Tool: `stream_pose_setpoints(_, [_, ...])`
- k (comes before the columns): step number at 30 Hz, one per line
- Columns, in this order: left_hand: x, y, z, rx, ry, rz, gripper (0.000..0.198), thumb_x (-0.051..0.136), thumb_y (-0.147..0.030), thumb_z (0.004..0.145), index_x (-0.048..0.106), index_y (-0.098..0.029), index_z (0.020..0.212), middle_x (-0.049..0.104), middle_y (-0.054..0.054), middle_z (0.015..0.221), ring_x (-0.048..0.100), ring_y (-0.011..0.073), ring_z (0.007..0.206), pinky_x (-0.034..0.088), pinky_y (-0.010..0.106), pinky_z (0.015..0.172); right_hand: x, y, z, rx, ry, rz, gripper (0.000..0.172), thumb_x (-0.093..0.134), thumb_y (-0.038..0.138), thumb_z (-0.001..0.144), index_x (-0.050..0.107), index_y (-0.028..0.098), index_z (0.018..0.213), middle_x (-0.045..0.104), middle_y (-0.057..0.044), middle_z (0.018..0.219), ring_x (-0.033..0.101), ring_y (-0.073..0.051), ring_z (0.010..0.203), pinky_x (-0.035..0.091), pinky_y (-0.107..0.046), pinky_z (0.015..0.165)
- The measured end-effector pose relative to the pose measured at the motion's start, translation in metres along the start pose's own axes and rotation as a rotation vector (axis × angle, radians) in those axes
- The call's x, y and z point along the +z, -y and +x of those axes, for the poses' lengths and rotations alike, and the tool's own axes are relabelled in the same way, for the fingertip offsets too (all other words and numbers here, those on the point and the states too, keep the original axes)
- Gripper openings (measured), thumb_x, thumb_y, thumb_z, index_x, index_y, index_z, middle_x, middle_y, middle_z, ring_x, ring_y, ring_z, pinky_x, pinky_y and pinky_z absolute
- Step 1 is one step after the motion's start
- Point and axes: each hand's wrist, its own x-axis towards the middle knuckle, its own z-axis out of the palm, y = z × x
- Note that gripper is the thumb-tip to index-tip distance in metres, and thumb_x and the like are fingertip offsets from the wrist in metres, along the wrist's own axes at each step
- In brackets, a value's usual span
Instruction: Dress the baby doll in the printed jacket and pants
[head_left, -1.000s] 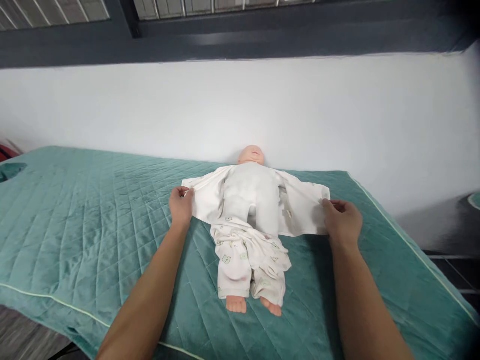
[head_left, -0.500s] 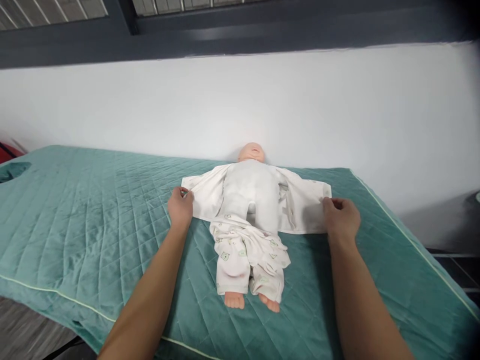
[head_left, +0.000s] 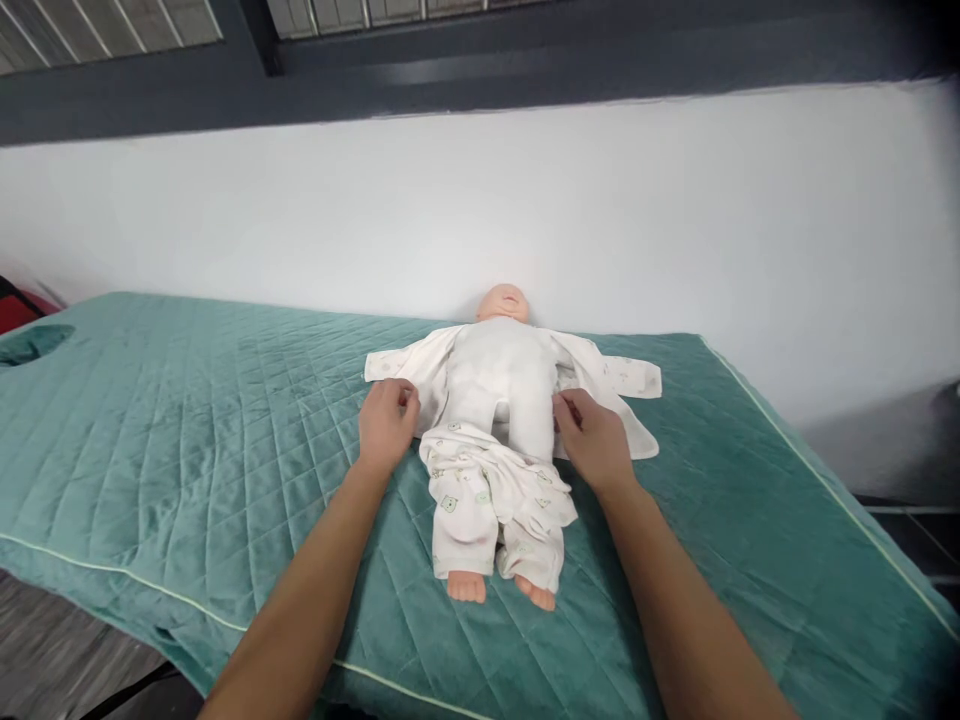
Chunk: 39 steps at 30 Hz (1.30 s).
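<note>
A baby doll (head_left: 491, 375) lies on its back with its head toward the wall, its soft white body bare at the front. A white baby shirt (head_left: 622, 405) is spread open under it, sleeves out to both sides. Patterned baby pants (head_left: 463, 510) are bunched around its legs, with the feet showing below. My left hand (head_left: 386, 425) is over the shirt's left panel, fingers curled together. My right hand (head_left: 592, 435) is beside the doll's right-hand side in view, fingers pinched near the shirt's inner part. What either hand's fingertips hold, if anything, is hidden.
The doll lies on a green quilted bed cover (head_left: 225, 430) with light piping along its edge. Behind it rises a white wall (head_left: 337, 220) with a dark ledge (head_left: 480, 75) above. A red object (head_left: 16, 308) shows at the far left.
Both hands have moved inward from the shirt's outer edges toward the doll's body. The right sleeve and panel now lie apart, released by my right hand; the left sleeve's end is also uncovered.
</note>
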Motion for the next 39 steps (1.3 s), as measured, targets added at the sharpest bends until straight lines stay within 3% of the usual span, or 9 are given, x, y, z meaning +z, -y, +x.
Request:
stream_pose_setpoints(3, [0.001,-0.008,-0.005,0.232,0.271,-0.118,0.030,0.047,-0.037,0.098,0.055,-0.021,0.074,0.059,0.003,0.074,0.053,0.0201,0.079,0.040,0.034,0.076,0.000,0.001,0.000,0.034,0.078,-0.045,0.033,0.041,0.047,0.099,0.064,0.023,0.096,0.070,-0.005,0.077,0.063,-0.024,0.075,0.038,-0.032,0.068])
stream_pose_setpoints(6, [0.002,-0.012,-0.007,0.231,0.398,-0.211,0.037,0.043,-0.042,0.100,0.056,-0.021,0.072,0.056,0.003,0.073,0.052,0.0191,0.076,0.039,0.032,0.071,-0.004,0.000,0.001,0.023,0.165,-0.037,0.032,0.039,0.044,0.099,0.062,0.024,0.090,0.070,-0.005,0.078,0.063,-0.024,0.075,0.037,-0.032,0.068])
stream_pose_setpoints(10, [0.002,-0.015,-0.009,0.122,0.426,-0.299,0.036,0.043,-0.044,0.100,0.060,-0.020,0.079,0.060,0.003,0.079,0.055,0.0186,0.078,0.039,0.032,0.075,-0.008,0.005,-0.002,0.005,0.266,-0.099,0.030,0.036,0.037,0.099,0.061,0.023,0.089,0.071,-0.007,0.081,0.063,-0.023,0.075,0.034,-0.031,0.066])
stream_pose_setpoints(18, [-0.001,-0.021,-0.012,-0.008,0.504,-0.389,0.039,0.043,-0.049,0.098,0.053,-0.020,0.074,0.056,-0.002,0.066,0.049,0.0157,0.069,0.034,0.029,0.067,-0.008,0.011,-0.006,-0.003,0.320,-0.322,0.028,0.037,0.031,0.100,0.061,0.023,0.088,0.070,-0.006,0.074,0.064,-0.023,0.073,0.028,-0.031,0.063])
stream_pose_setpoints(22, [-0.001,-0.022,-0.011,-0.076,0.493,-0.455,0.040,0.048,-0.050,0.096,0.054,-0.019,0.071,0.054,-0.002,0.065,0.047,0.0146,0.068,0.034,0.028,0.066,-0.007,0.006,-0.006,0.055,0.266,-0.154,0.025,0.043,0.031,0.097,0.065,0.024,0.089,0.069,-0.003,0.071,0.063,-0.021,0.068,0.032,-0.030,0.062])
stream_pose_setpoints(26, [-0.007,-0.020,-0.013,-0.250,0.466,-0.675,0.031,0.066,-0.049,0.085,0.066,-0.018,0.084,0.062,0.000,0.077,0.054,0.0149,0.075,0.041,0.027,0.071,-0.010,0.006,-0.010,0.084,0.079,0.186,0.025,0.054,0.042,0.095,0.065,0.023,0.085,0.062,0.002,0.062,0.056,-0.016,0.058,0.037,-0.029,0.060])
stream_pose_setpoints(30, [-0.021,-0.019,-0.014,-0.238,0.686,-0.866,0.029,0.079,-0.037,0.076,0.071,-0.018,0.095,0.063,0.001,0.086,0.056,0.0150,0.081,0.044,0.027,0.077,-0.011,0.021,-0.021,-0.098,0.102,0.288,0.036,0.061,0.048,0.094,0.059,0.021,0.069,0.056,0.002,0.060,0.050,-0.014,0.059,0.037,-0.029,0.060])
stream_pose_setpoints(33, [-0.028,-0.018,-0.012,-0.161,0.847,-0.921,0.021,0.079,-0.030,0.076,0.070,-0.019,0.091,0.059,0.001,0.091,0.055,0.0145,0.086,0.043,0.026,0.080,-0.008,0.037,-0.029,-0.278,0.159,0.257,0.040,0.061,0.042,0.096,0.057,0.021,0.063,0.056,0.001,0.064,0.051,-0.014,0.063,0.036,-0.031,0.064])
stream_pose_setpoints(39, [-0.028,-0.015,-0.009,-0.066,0.911,-0.915,0.015,0.076,-0.028,0.080,0.065,-0.017,0.080,0.051,0.002,0.097,0.051,0.0145,0.090,0.042,0.026,0.083,-0.011,0.047,-0.029,-0.504,0.327,0.229,0.031,0.070,0.036,0.093,0.057,0.021,0.069,0.061,0.000,0.075,0.053,-0.018,0.079,0.037,-0.035,0.079])
